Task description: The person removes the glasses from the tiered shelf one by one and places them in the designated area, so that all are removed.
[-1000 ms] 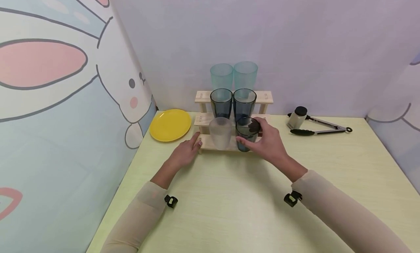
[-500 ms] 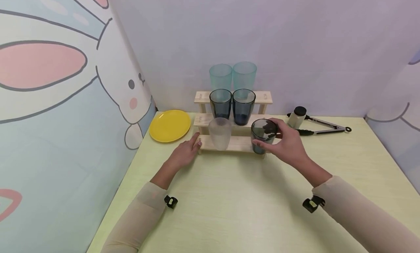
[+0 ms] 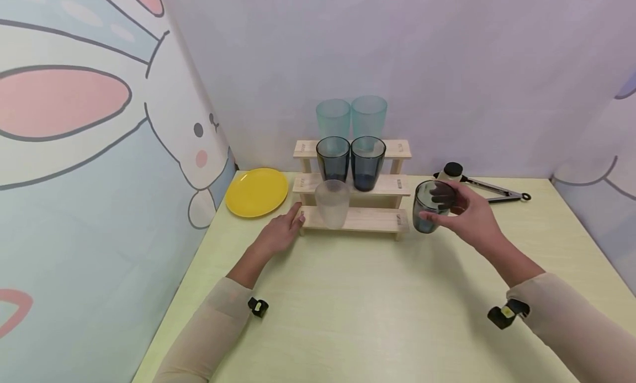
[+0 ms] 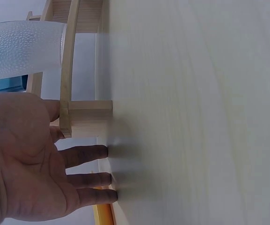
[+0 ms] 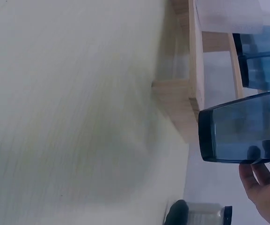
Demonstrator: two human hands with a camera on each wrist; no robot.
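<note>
My right hand [image 3: 474, 220] holds a dark grey-blue glass tumbler [image 3: 422, 224], thumb on the near side and fingers behind. The tumbler is upright in the air just right of a three-tier wooden rack [image 3: 372, 219]; its base shows clear of the table in the right wrist view. At the rack's lowest left end, my left hand [image 3: 277, 232] grips the board with thumb and forefinger, the other fingers [image 4: 85, 180] stretched out straight. A frosted clear tumbler [image 3: 332, 203] stands on the lowest tier, two dark tumblers [image 3: 365, 170] on the middle, two pale teal ones [image 3: 369, 115] on top.
A yellow plate [image 3: 256, 192] lies left of the rack. To the right are a black-capped jar [image 3: 452, 170], partly hidden by my right hand, and black-and-steel tongs [image 3: 504, 194]. Walls printed with rabbits stand at the back and sides of the pale wooden table [image 3: 338, 311].
My right hand has lifted the dark tumbler off the lowest tier and carried it right, past the rack's end. The left hand stays at the rack.
</note>
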